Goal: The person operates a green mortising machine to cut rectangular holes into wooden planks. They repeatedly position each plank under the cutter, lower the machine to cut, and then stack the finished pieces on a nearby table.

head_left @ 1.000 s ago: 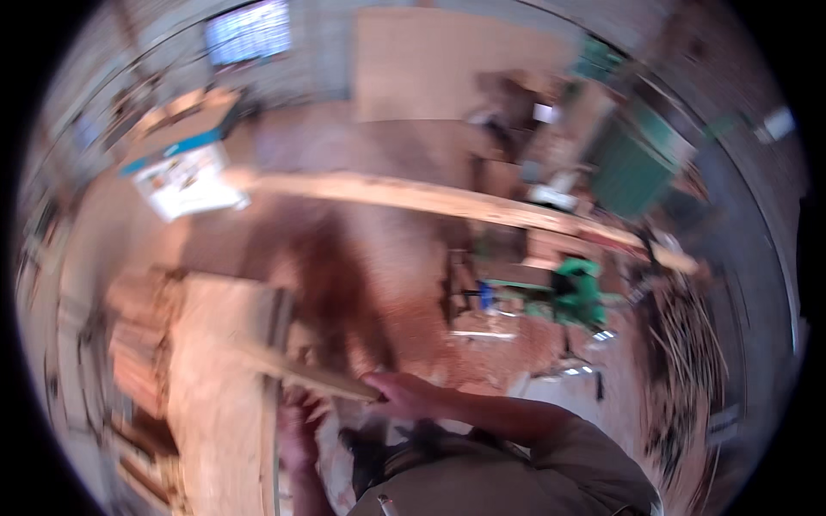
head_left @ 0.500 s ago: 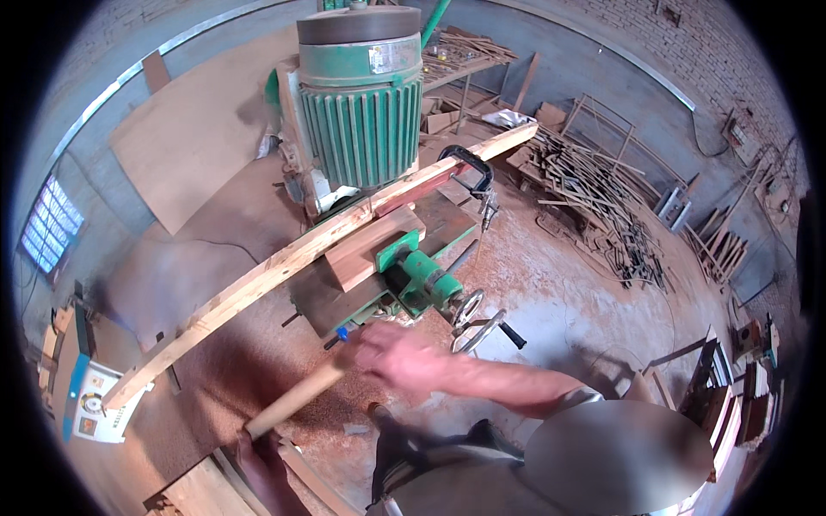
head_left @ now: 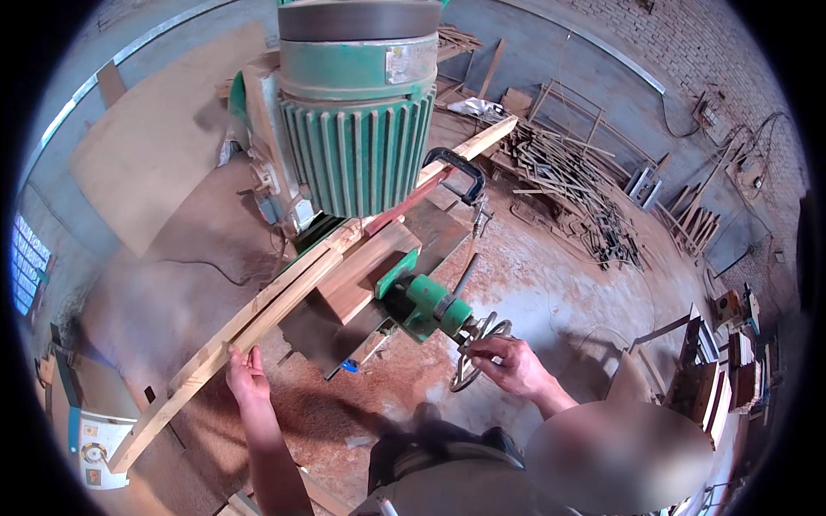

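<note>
My left hand [head_left: 248, 378] holds the near end of a pale wooden strip [head_left: 288, 301] with its fingertips. The strip lies alongside a long wooden beam [head_left: 163, 413], its far end by a reddish wood block [head_left: 366, 273]. My right hand [head_left: 512, 365] is closed on the crank handle of a metal handwheel [head_left: 465, 374]; its fingers cover the handle. The wheel joins a green clamp [head_left: 434, 303] whose plate presses against the block. Above stands a green finned motor [head_left: 357, 150], hiding part of the beam.
A black C-clamp [head_left: 469, 176] grips the beam's far part. Scrap wood strips [head_left: 576, 193] are heaped at the far right. A white machine [head_left: 101, 447] stands under the beam's near end. Sawdust covers the floor [head_left: 387, 374], and a large board [head_left: 163, 146] leans at the back left.
The strip, held across in front of me before, now lies along the beam. My right hand has left it and moved right to the handwheel. The view has shifted closer to the motor.
</note>
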### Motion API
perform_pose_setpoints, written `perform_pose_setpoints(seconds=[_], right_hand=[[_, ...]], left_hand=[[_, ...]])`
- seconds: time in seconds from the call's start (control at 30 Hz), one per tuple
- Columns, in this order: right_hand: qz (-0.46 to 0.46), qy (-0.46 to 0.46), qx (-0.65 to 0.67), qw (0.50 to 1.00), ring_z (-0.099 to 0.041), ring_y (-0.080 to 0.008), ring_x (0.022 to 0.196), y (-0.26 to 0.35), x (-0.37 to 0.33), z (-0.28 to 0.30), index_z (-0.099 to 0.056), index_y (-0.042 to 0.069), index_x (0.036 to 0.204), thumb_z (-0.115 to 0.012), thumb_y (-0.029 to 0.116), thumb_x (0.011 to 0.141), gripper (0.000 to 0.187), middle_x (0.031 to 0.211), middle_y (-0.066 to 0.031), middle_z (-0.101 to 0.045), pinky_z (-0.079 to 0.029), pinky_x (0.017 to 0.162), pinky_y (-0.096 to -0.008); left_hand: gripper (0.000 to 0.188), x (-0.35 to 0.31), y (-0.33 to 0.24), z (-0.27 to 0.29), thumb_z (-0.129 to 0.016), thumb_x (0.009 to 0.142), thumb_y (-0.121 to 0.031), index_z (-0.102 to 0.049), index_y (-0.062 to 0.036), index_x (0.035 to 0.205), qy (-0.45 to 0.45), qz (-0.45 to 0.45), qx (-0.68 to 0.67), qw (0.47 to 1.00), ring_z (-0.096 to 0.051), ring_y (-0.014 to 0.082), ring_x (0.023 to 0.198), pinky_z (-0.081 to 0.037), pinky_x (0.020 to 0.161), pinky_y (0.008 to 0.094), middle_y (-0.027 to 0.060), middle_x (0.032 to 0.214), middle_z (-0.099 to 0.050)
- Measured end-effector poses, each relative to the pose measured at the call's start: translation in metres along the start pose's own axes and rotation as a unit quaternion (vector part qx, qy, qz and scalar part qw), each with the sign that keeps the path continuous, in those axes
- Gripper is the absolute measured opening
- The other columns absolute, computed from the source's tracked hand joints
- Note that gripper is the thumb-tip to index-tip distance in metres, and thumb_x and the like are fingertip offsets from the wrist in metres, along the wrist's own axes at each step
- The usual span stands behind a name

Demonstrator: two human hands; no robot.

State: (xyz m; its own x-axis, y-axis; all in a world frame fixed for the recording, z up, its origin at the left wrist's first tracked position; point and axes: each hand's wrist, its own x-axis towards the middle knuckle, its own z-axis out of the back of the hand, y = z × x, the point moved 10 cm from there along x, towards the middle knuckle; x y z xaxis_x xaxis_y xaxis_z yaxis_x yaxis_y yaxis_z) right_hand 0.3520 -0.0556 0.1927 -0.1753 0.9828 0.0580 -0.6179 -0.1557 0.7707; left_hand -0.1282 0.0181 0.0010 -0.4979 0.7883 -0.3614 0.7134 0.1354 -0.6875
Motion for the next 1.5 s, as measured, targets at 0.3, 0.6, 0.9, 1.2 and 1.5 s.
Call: perform_pose_setpoints(seconds=[0.3,0.6,0.9,1.2,1.5], right_hand=[[-0.028,-0.047,0.027,0.998,-0.064,-0.0192,0.080,-0.037,0.007,0.049,-0.063,-0.003,0.094,-0.061,0.003,0.081,0.014,0.086,-0.0116,-0.065,-0.051,0.073,-0.0291],[-0.036,-0.010,0.057,0.998,-0.063,-0.0221,0.085,-0.082,0.038,0.072,-0.062,0.000,0.098,-0.060,0.010,0.083,0.018,0.092,-0.0128,-0.065,-0.050,0.074,-0.0302],[-0.130,-0.075,0.247,0.957,-0.060,-0.0175,0.085,-0.167,0.065,0.066,-0.054,-0.005,0.108,-0.054,0.012,0.089,0.025,0.096,-0.0109,-0.062,-0.049,0.076,-0.0302],[-0.346,-0.115,0.654,0.663,-0.056,-0.0306,0.092,-0.253,0.136,-0.017,-0.044,-0.001,0.116,-0.035,0.047,0.093,0.054,0.103,-0.0168,-0.056,-0.044,0.083,-0.0449],[0.131,0.317,-0.258,0.903,-0.062,-0.0320,0.068,0.035,0.124,-0.175,-0.061,0.010,0.082,-0.045,0.039,0.088,0.033,0.076,-0.0153,-0.064,-0.051,0.063,-0.0422]], left_hand=[[0.028,0.011,0.024,-0.031,-0.059,0.086,-0.015,-0.051,-0.0036,0.111,-0.024,0.015,0.013,1.000,-0.056,0.0185,0.099,-0.048,0.090,0.0325,0.0068,0.106,-0.058],[0.032,0.013,0.048,-0.036,-0.058,0.088,-0.018,-0.049,-0.0006,0.114,-0.058,-0.001,0.039,0.998,-0.056,0.0199,0.098,-0.050,0.088,0.0327,0.0084,0.105,-0.057],[0.034,0.018,0.067,-0.052,-0.058,0.087,-0.017,-0.049,-0.0002,0.115,-0.053,-0.018,0.049,0.997,-0.056,0.0203,0.099,-0.049,0.090,0.0333,0.0095,0.106,-0.057],[0.044,0.023,0.082,-0.049,-0.061,0.086,-0.027,-0.045,-0.0074,0.121,-0.072,0.022,0.071,0.995,-0.053,0.0232,0.101,-0.043,0.090,0.0364,0.0080,0.110,-0.054],[0.043,0.014,0.082,-0.053,-0.056,0.088,-0.024,-0.042,-0.0042,0.123,-0.031,-0.010,0.091,0.995,-0.055,0.0234,0.100,-0.045,0.088,0.0345,0.0097,0.113,-0.053]])
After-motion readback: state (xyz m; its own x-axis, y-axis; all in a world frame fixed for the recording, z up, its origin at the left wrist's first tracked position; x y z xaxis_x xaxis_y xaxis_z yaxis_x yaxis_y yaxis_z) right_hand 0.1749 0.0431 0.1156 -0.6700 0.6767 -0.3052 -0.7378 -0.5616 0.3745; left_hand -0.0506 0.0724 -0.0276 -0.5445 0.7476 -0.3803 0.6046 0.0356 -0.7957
